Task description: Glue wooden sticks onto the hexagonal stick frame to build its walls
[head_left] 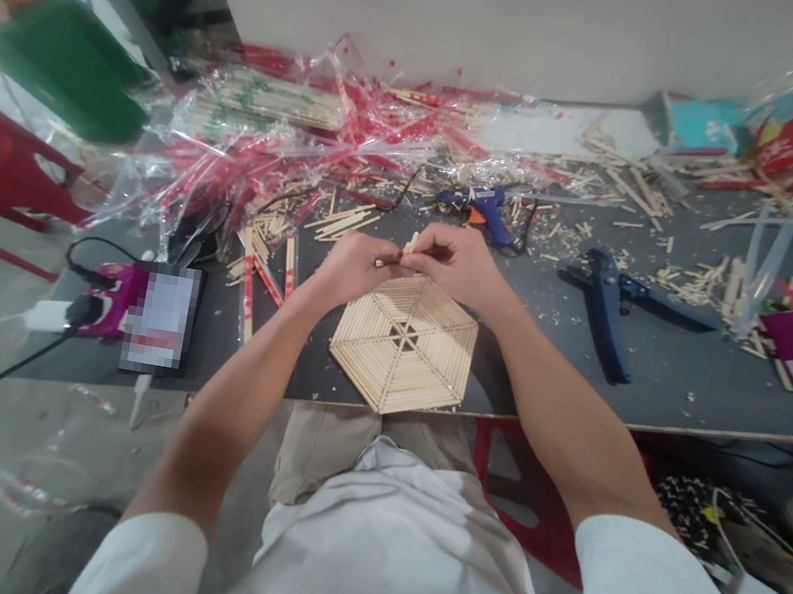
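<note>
My right hand (453, 258) is closed in a pinch around short wooden sticks (412, 242), whose pale ends poke up between the fingertips. Beside it my left hand (358, 264) is also closed, its fingertips meeting those of the right; what they grip is hidden. Just below both hands, a hexagonal mat of wooden sticks (421, 372) lies flat near the table's front edge. Its sticks run in rings between spokes, around a small dark gap at the centre. Behind my right hand rests a blue glue gun (496, 221) with an orange trigger.
Blue-handled cutters (610, 318) lie on the dark table (534, 381) at right. Loose sticks (344, 220) and scraps are scattered behind my hands, before heaped red and clear plastic wrappers (394, 129). A phone (161, 318) sits by a purple power strip (113, 300) at left.
</note>
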A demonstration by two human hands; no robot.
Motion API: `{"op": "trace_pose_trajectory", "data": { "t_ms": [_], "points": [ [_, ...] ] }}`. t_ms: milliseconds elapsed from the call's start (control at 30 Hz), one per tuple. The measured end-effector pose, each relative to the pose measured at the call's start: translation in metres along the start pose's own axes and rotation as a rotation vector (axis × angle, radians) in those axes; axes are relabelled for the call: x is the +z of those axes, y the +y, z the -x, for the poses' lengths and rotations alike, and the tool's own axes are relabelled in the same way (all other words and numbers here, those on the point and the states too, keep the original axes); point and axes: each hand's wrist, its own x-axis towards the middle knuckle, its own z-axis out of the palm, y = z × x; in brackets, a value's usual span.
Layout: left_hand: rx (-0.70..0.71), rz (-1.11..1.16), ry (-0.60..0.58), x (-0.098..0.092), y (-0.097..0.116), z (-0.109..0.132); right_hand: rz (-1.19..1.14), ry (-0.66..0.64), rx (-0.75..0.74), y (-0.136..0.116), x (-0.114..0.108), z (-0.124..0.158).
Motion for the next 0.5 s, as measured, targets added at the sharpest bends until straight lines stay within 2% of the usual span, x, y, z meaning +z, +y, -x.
{"op": "trace_pose_trajectory", "data": {
  "t_ms": [267,500],
  "points": [
    [-0.064,0.132,-0.048,-0.005,0.0052,-0.0001,-0.002,-0.033,0.027,-0.0021,0.0029,-0.0002],
    [-0.046,0.127,0.0,-0.0019,-0.0013,-0.0008,-0.019,0.014,-0.004,-0.0037,0.0061,-0.0005]
  ]
}}
